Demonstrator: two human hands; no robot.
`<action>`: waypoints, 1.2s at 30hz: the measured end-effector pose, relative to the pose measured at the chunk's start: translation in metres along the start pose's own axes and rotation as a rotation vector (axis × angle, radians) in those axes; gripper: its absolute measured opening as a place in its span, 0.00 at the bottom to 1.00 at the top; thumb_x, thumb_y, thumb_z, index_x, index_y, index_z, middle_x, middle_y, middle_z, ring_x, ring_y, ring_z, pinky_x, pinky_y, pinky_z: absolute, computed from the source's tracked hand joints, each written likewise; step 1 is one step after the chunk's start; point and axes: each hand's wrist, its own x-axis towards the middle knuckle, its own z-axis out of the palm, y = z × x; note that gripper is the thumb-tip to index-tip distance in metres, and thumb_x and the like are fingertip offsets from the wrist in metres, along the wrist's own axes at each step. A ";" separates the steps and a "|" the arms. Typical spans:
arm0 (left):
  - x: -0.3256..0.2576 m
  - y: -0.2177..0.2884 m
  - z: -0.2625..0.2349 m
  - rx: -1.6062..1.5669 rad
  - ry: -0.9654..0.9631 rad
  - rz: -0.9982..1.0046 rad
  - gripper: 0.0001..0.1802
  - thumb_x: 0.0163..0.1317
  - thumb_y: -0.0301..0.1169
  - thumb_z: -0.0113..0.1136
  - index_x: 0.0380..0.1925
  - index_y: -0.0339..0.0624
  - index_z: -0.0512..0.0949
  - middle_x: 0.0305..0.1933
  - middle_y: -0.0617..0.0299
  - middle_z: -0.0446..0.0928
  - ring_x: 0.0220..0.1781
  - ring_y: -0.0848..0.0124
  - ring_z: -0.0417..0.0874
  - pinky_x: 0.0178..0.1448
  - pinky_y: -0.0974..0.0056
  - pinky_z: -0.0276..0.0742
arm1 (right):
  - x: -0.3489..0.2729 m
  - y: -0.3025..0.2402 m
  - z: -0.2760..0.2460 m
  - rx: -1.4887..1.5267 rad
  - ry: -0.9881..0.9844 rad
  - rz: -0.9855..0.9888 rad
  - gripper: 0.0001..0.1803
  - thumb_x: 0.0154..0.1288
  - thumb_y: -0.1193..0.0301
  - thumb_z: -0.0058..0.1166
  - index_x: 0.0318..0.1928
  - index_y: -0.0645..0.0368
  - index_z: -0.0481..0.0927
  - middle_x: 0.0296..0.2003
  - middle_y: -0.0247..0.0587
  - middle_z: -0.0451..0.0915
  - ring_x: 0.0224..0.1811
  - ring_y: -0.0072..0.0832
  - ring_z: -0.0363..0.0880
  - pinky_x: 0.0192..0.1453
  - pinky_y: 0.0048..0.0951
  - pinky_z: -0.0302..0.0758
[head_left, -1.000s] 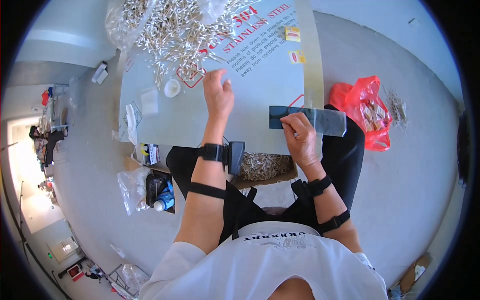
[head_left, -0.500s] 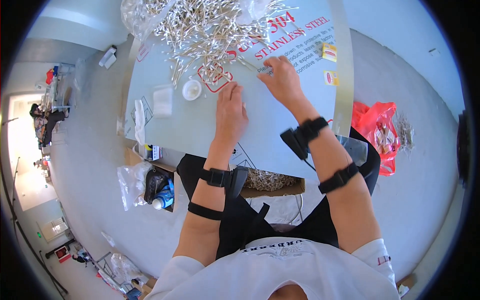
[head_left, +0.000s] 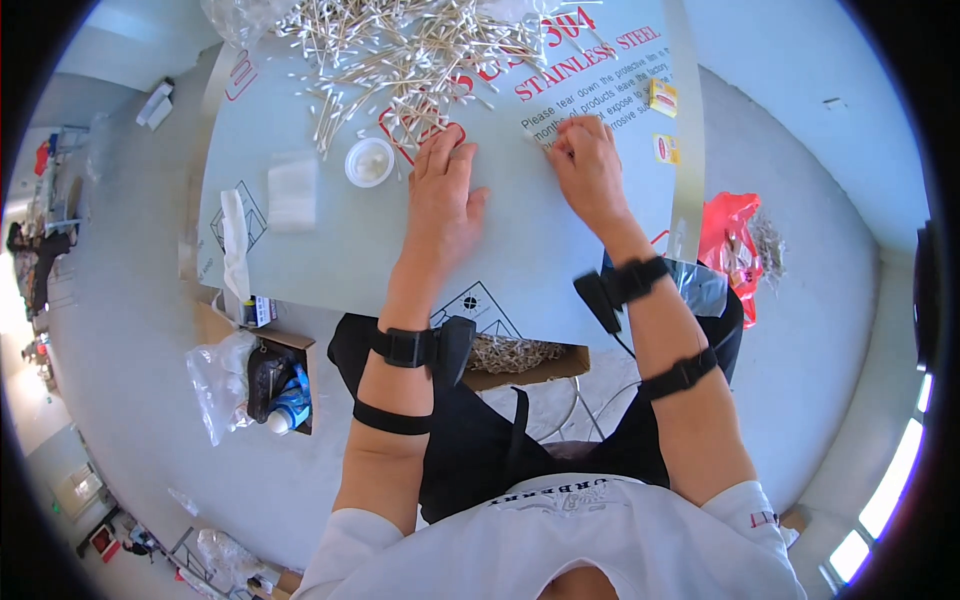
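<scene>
A large heap of white cotton swabs (head_left: 420, 45) covers the far part of a table wrapped in pale blue film (head_left: 350, 250). My left hand (head_left: 440, 195) lies flat on the table with its fingers apart, the fingertips at the near edge of the heap, beside a small round white container (head_left: 369, 161). My right hand (head_left: 585, 165) is to its right with curled fingers, pinching what looks like a single cotton swab (head_left: 528, 133) against the table. Both wrists wear black straps.
A white folded pad (head_left: 293, 190) and a crumpled tissue (head_left: 232, 235) lie at the table's left. Two small yellow packets (head_left: 662, 97) sit at the right edge. A cardboard box of swabs (head_left: 515, 355) is on my lap. A red bag (head_left: 728, 245) lies on the floor.
My right hand left the dark flat bag at the table's right edge and reached across to the swabs. My left hand stayed by the heap and flattened on the table.
</scene>
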 end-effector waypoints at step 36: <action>-0.008 -0.040 -0.048 0.214 0.243 -0.285 0.32 0.48 0.22 0.67 0.57 0.45 0.73 0.60 0.53 0.72 0.64 0.51 0.68 0.65 0.48 0.63 | 0.063 -0.099 0.065 -0.270 -0.162 -0.378 0.36 0.48 0.56 0.69 0.60 0.49 0.76 0.61 0.48 0.68 0.64 0.48 0.63 0.64 0.47 0.65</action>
